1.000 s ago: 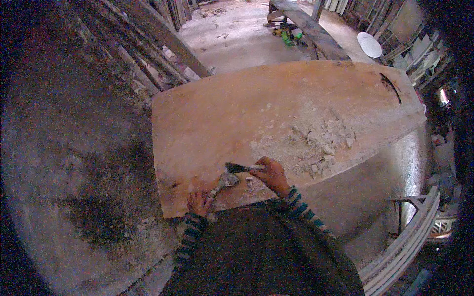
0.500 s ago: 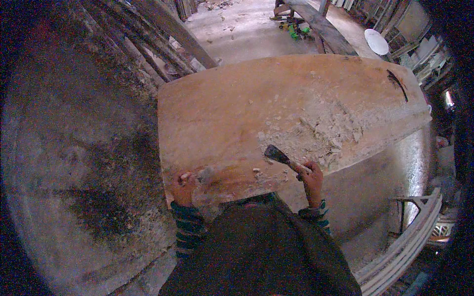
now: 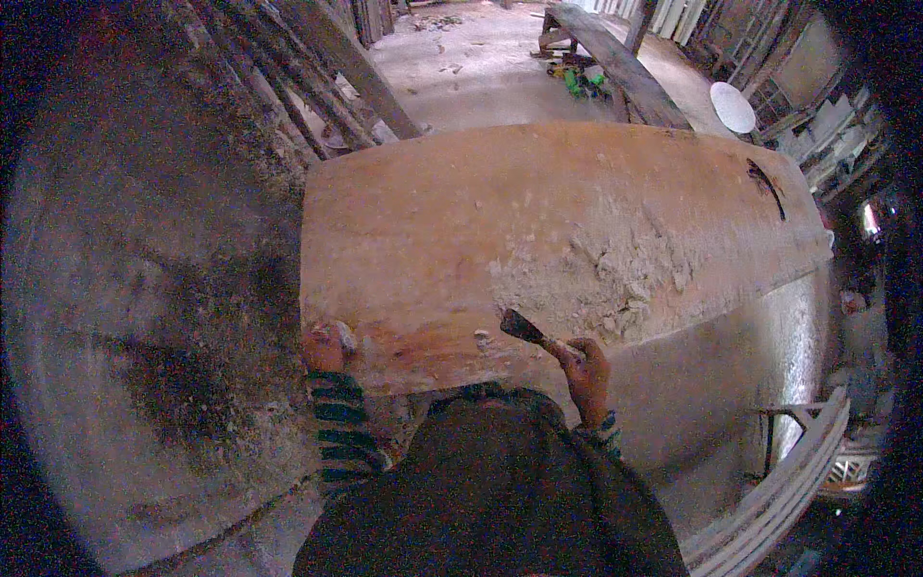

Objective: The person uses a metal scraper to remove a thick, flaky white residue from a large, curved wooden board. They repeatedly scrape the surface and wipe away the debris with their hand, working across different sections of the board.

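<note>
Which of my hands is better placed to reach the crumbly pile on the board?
Probably your right hand: it grips the dark-bladed scraper and is nearer the crumbly pile. Your left hand, by a pale thing too blurred to name, is farther off at the left edge of the board.

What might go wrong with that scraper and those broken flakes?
The scraper in the right hand could skid and gouge the brown board. The broken pale flakes lie close to the board's near edge, so some might spill off. The left hand is at the board's left edge; any grip there could slip off.
</note>
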The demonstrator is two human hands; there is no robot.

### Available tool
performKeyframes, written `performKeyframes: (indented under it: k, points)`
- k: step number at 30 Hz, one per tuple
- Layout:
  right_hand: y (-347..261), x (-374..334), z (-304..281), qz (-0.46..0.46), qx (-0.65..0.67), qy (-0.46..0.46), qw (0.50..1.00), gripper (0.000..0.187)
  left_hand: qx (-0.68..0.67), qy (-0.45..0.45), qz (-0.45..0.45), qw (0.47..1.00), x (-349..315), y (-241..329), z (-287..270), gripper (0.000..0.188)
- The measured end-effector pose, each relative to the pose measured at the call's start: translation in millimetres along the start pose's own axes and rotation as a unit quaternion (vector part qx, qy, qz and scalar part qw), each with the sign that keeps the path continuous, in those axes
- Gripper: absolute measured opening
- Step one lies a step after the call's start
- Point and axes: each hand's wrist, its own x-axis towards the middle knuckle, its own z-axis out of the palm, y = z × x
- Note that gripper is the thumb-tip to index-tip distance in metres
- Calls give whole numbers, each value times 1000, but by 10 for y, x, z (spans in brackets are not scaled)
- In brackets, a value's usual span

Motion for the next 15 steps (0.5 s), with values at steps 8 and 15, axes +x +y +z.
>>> performKeyframes:
  k: [8, 15]
  points:
    - [537, 168, -586, -70, 32, -1, 997, 20, -200, -143, 148, 958, -1328, 1104, 1508, 34]
    - [948, 613, -1361, 38, 146, -6, 988, 23, -390, -230, 203, 868, -2663, 2665, 1840, 33]
